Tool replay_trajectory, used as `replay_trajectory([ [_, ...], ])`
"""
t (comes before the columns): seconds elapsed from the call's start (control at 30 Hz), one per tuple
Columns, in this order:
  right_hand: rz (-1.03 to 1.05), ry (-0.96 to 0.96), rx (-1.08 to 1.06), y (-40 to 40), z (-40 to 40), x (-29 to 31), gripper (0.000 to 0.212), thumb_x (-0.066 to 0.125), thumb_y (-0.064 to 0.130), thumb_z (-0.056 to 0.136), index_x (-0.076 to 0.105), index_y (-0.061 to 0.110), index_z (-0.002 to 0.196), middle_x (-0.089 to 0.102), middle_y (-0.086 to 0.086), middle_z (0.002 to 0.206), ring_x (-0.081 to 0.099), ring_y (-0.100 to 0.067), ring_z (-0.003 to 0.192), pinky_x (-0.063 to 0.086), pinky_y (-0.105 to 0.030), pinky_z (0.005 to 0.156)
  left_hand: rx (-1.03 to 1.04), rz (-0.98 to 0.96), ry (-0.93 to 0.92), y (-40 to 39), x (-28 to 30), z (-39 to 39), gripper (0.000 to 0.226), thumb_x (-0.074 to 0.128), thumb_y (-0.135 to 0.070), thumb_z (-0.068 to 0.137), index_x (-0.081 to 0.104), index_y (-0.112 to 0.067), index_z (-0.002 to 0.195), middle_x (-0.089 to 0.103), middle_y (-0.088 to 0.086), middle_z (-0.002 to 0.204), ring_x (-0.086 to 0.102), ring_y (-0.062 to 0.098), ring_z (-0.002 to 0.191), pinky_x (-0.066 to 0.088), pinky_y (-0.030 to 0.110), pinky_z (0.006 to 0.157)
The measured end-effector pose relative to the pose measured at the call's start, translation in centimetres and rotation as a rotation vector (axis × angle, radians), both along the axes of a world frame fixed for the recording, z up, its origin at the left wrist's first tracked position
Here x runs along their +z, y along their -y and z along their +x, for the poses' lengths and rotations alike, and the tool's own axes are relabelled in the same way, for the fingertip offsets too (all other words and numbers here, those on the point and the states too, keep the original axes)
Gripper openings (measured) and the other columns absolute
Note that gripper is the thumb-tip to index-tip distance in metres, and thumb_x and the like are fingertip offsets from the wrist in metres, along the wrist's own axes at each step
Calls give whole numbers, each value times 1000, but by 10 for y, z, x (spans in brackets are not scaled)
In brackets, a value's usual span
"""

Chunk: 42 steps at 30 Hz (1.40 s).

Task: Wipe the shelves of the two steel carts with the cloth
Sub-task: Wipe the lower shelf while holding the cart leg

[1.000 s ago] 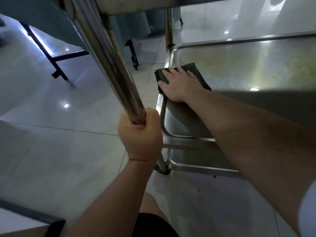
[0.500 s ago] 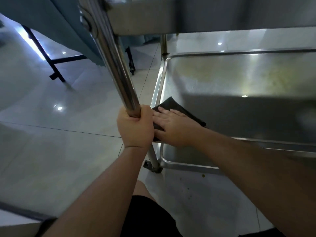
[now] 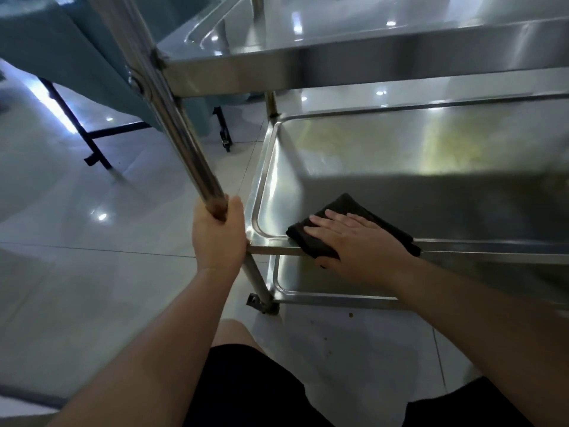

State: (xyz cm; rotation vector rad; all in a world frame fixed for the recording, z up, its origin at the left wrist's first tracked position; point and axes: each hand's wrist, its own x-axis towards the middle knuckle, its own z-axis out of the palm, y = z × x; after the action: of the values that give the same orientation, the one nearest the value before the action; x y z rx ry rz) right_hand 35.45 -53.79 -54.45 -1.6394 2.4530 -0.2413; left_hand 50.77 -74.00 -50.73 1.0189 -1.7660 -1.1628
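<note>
A steel cart fills the right of the view. Its middle shelf (image 3: pixel 385 155) shows yellowish stains toward the back. A dark cloth (image 3: pixel 341 211) lies over the shelf's near left rim. My right hand (image 3: pixel 354 241) presses flat on the cloth with straight fingers. My left hand (image 3: pixel 218 238) grips the cart's near left upright post (image 3: pixel 172 118). The upper shelf (image 3: pixel 338 60) hangs above, and the bottom shelf (image 3: pixel 323 282) shows below the right hand.
A pale tiled floor (image 3: pixel 92 288) spreads to the left and below. A table with a teal cloth (image 3: pixel 61 41) and black metal legs (image 3: pixel 92 143) stands at the back left. Small crumbs lie on the floor by the cart's caster (image 3: pixel 261 303). My knees show at the bottom.
My right hand slid the cloth from the far left corner of the middle shelf toward me, then a little right along the near rim. My left hand stayed gripping the post.
</note>
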Motion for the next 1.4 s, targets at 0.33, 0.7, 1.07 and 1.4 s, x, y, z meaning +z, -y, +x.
replay_trajectory([
  [0.33, 37, -46, -143, -98, -39, -4, 68, 20, 71, 99, 11, 47, 162, 4, 26, 170, -3, 0, 157, 0, -33, 128, -79, -440, -106, -72, -32, 19, 52, 64, -18, 89, 51, -34, 136, 46, -11, 115, 54, 14, 99, 54, 39, 88],
  [0.7, 38, -102, -285, -210, -77, 2, 68, 23, 73, 97, 27, 47, 159, 19, 23, 169, 12, -6, 158, 10, -35, 127, -662, -648, 455, -160, -22, -83, 57, 61, -34, 99, 43, -26, 153, 43, -4, 151, 43, 18, 138, 34, 39, 115],
  [1.07, 23, -59, -597, -343, -133, -4, 71, 0, 73, 96, 26, 50, 158, 20, 27, 167, 8, 0, 156, 7, -33, 126, -968, -861, 583, -277, -47, -150, 73, 34, -54, 107, 11, -24, 169, 5, -5, 178, -5, 11, 162, -7, 29, 128],
  [1.4, 62, -40, -752, -409, -176, -3, 83, -3, 83, 89, 22, 49, 160, 18, 23, 169, 9, -6, 157, 5, -38, 127, -1095, -1151, 658, -309, -51, -197, 80, 26, -64, 102, 4, -27, 170, 1, -4, 178, -7, 14, 163, -4, 38, 132],
])
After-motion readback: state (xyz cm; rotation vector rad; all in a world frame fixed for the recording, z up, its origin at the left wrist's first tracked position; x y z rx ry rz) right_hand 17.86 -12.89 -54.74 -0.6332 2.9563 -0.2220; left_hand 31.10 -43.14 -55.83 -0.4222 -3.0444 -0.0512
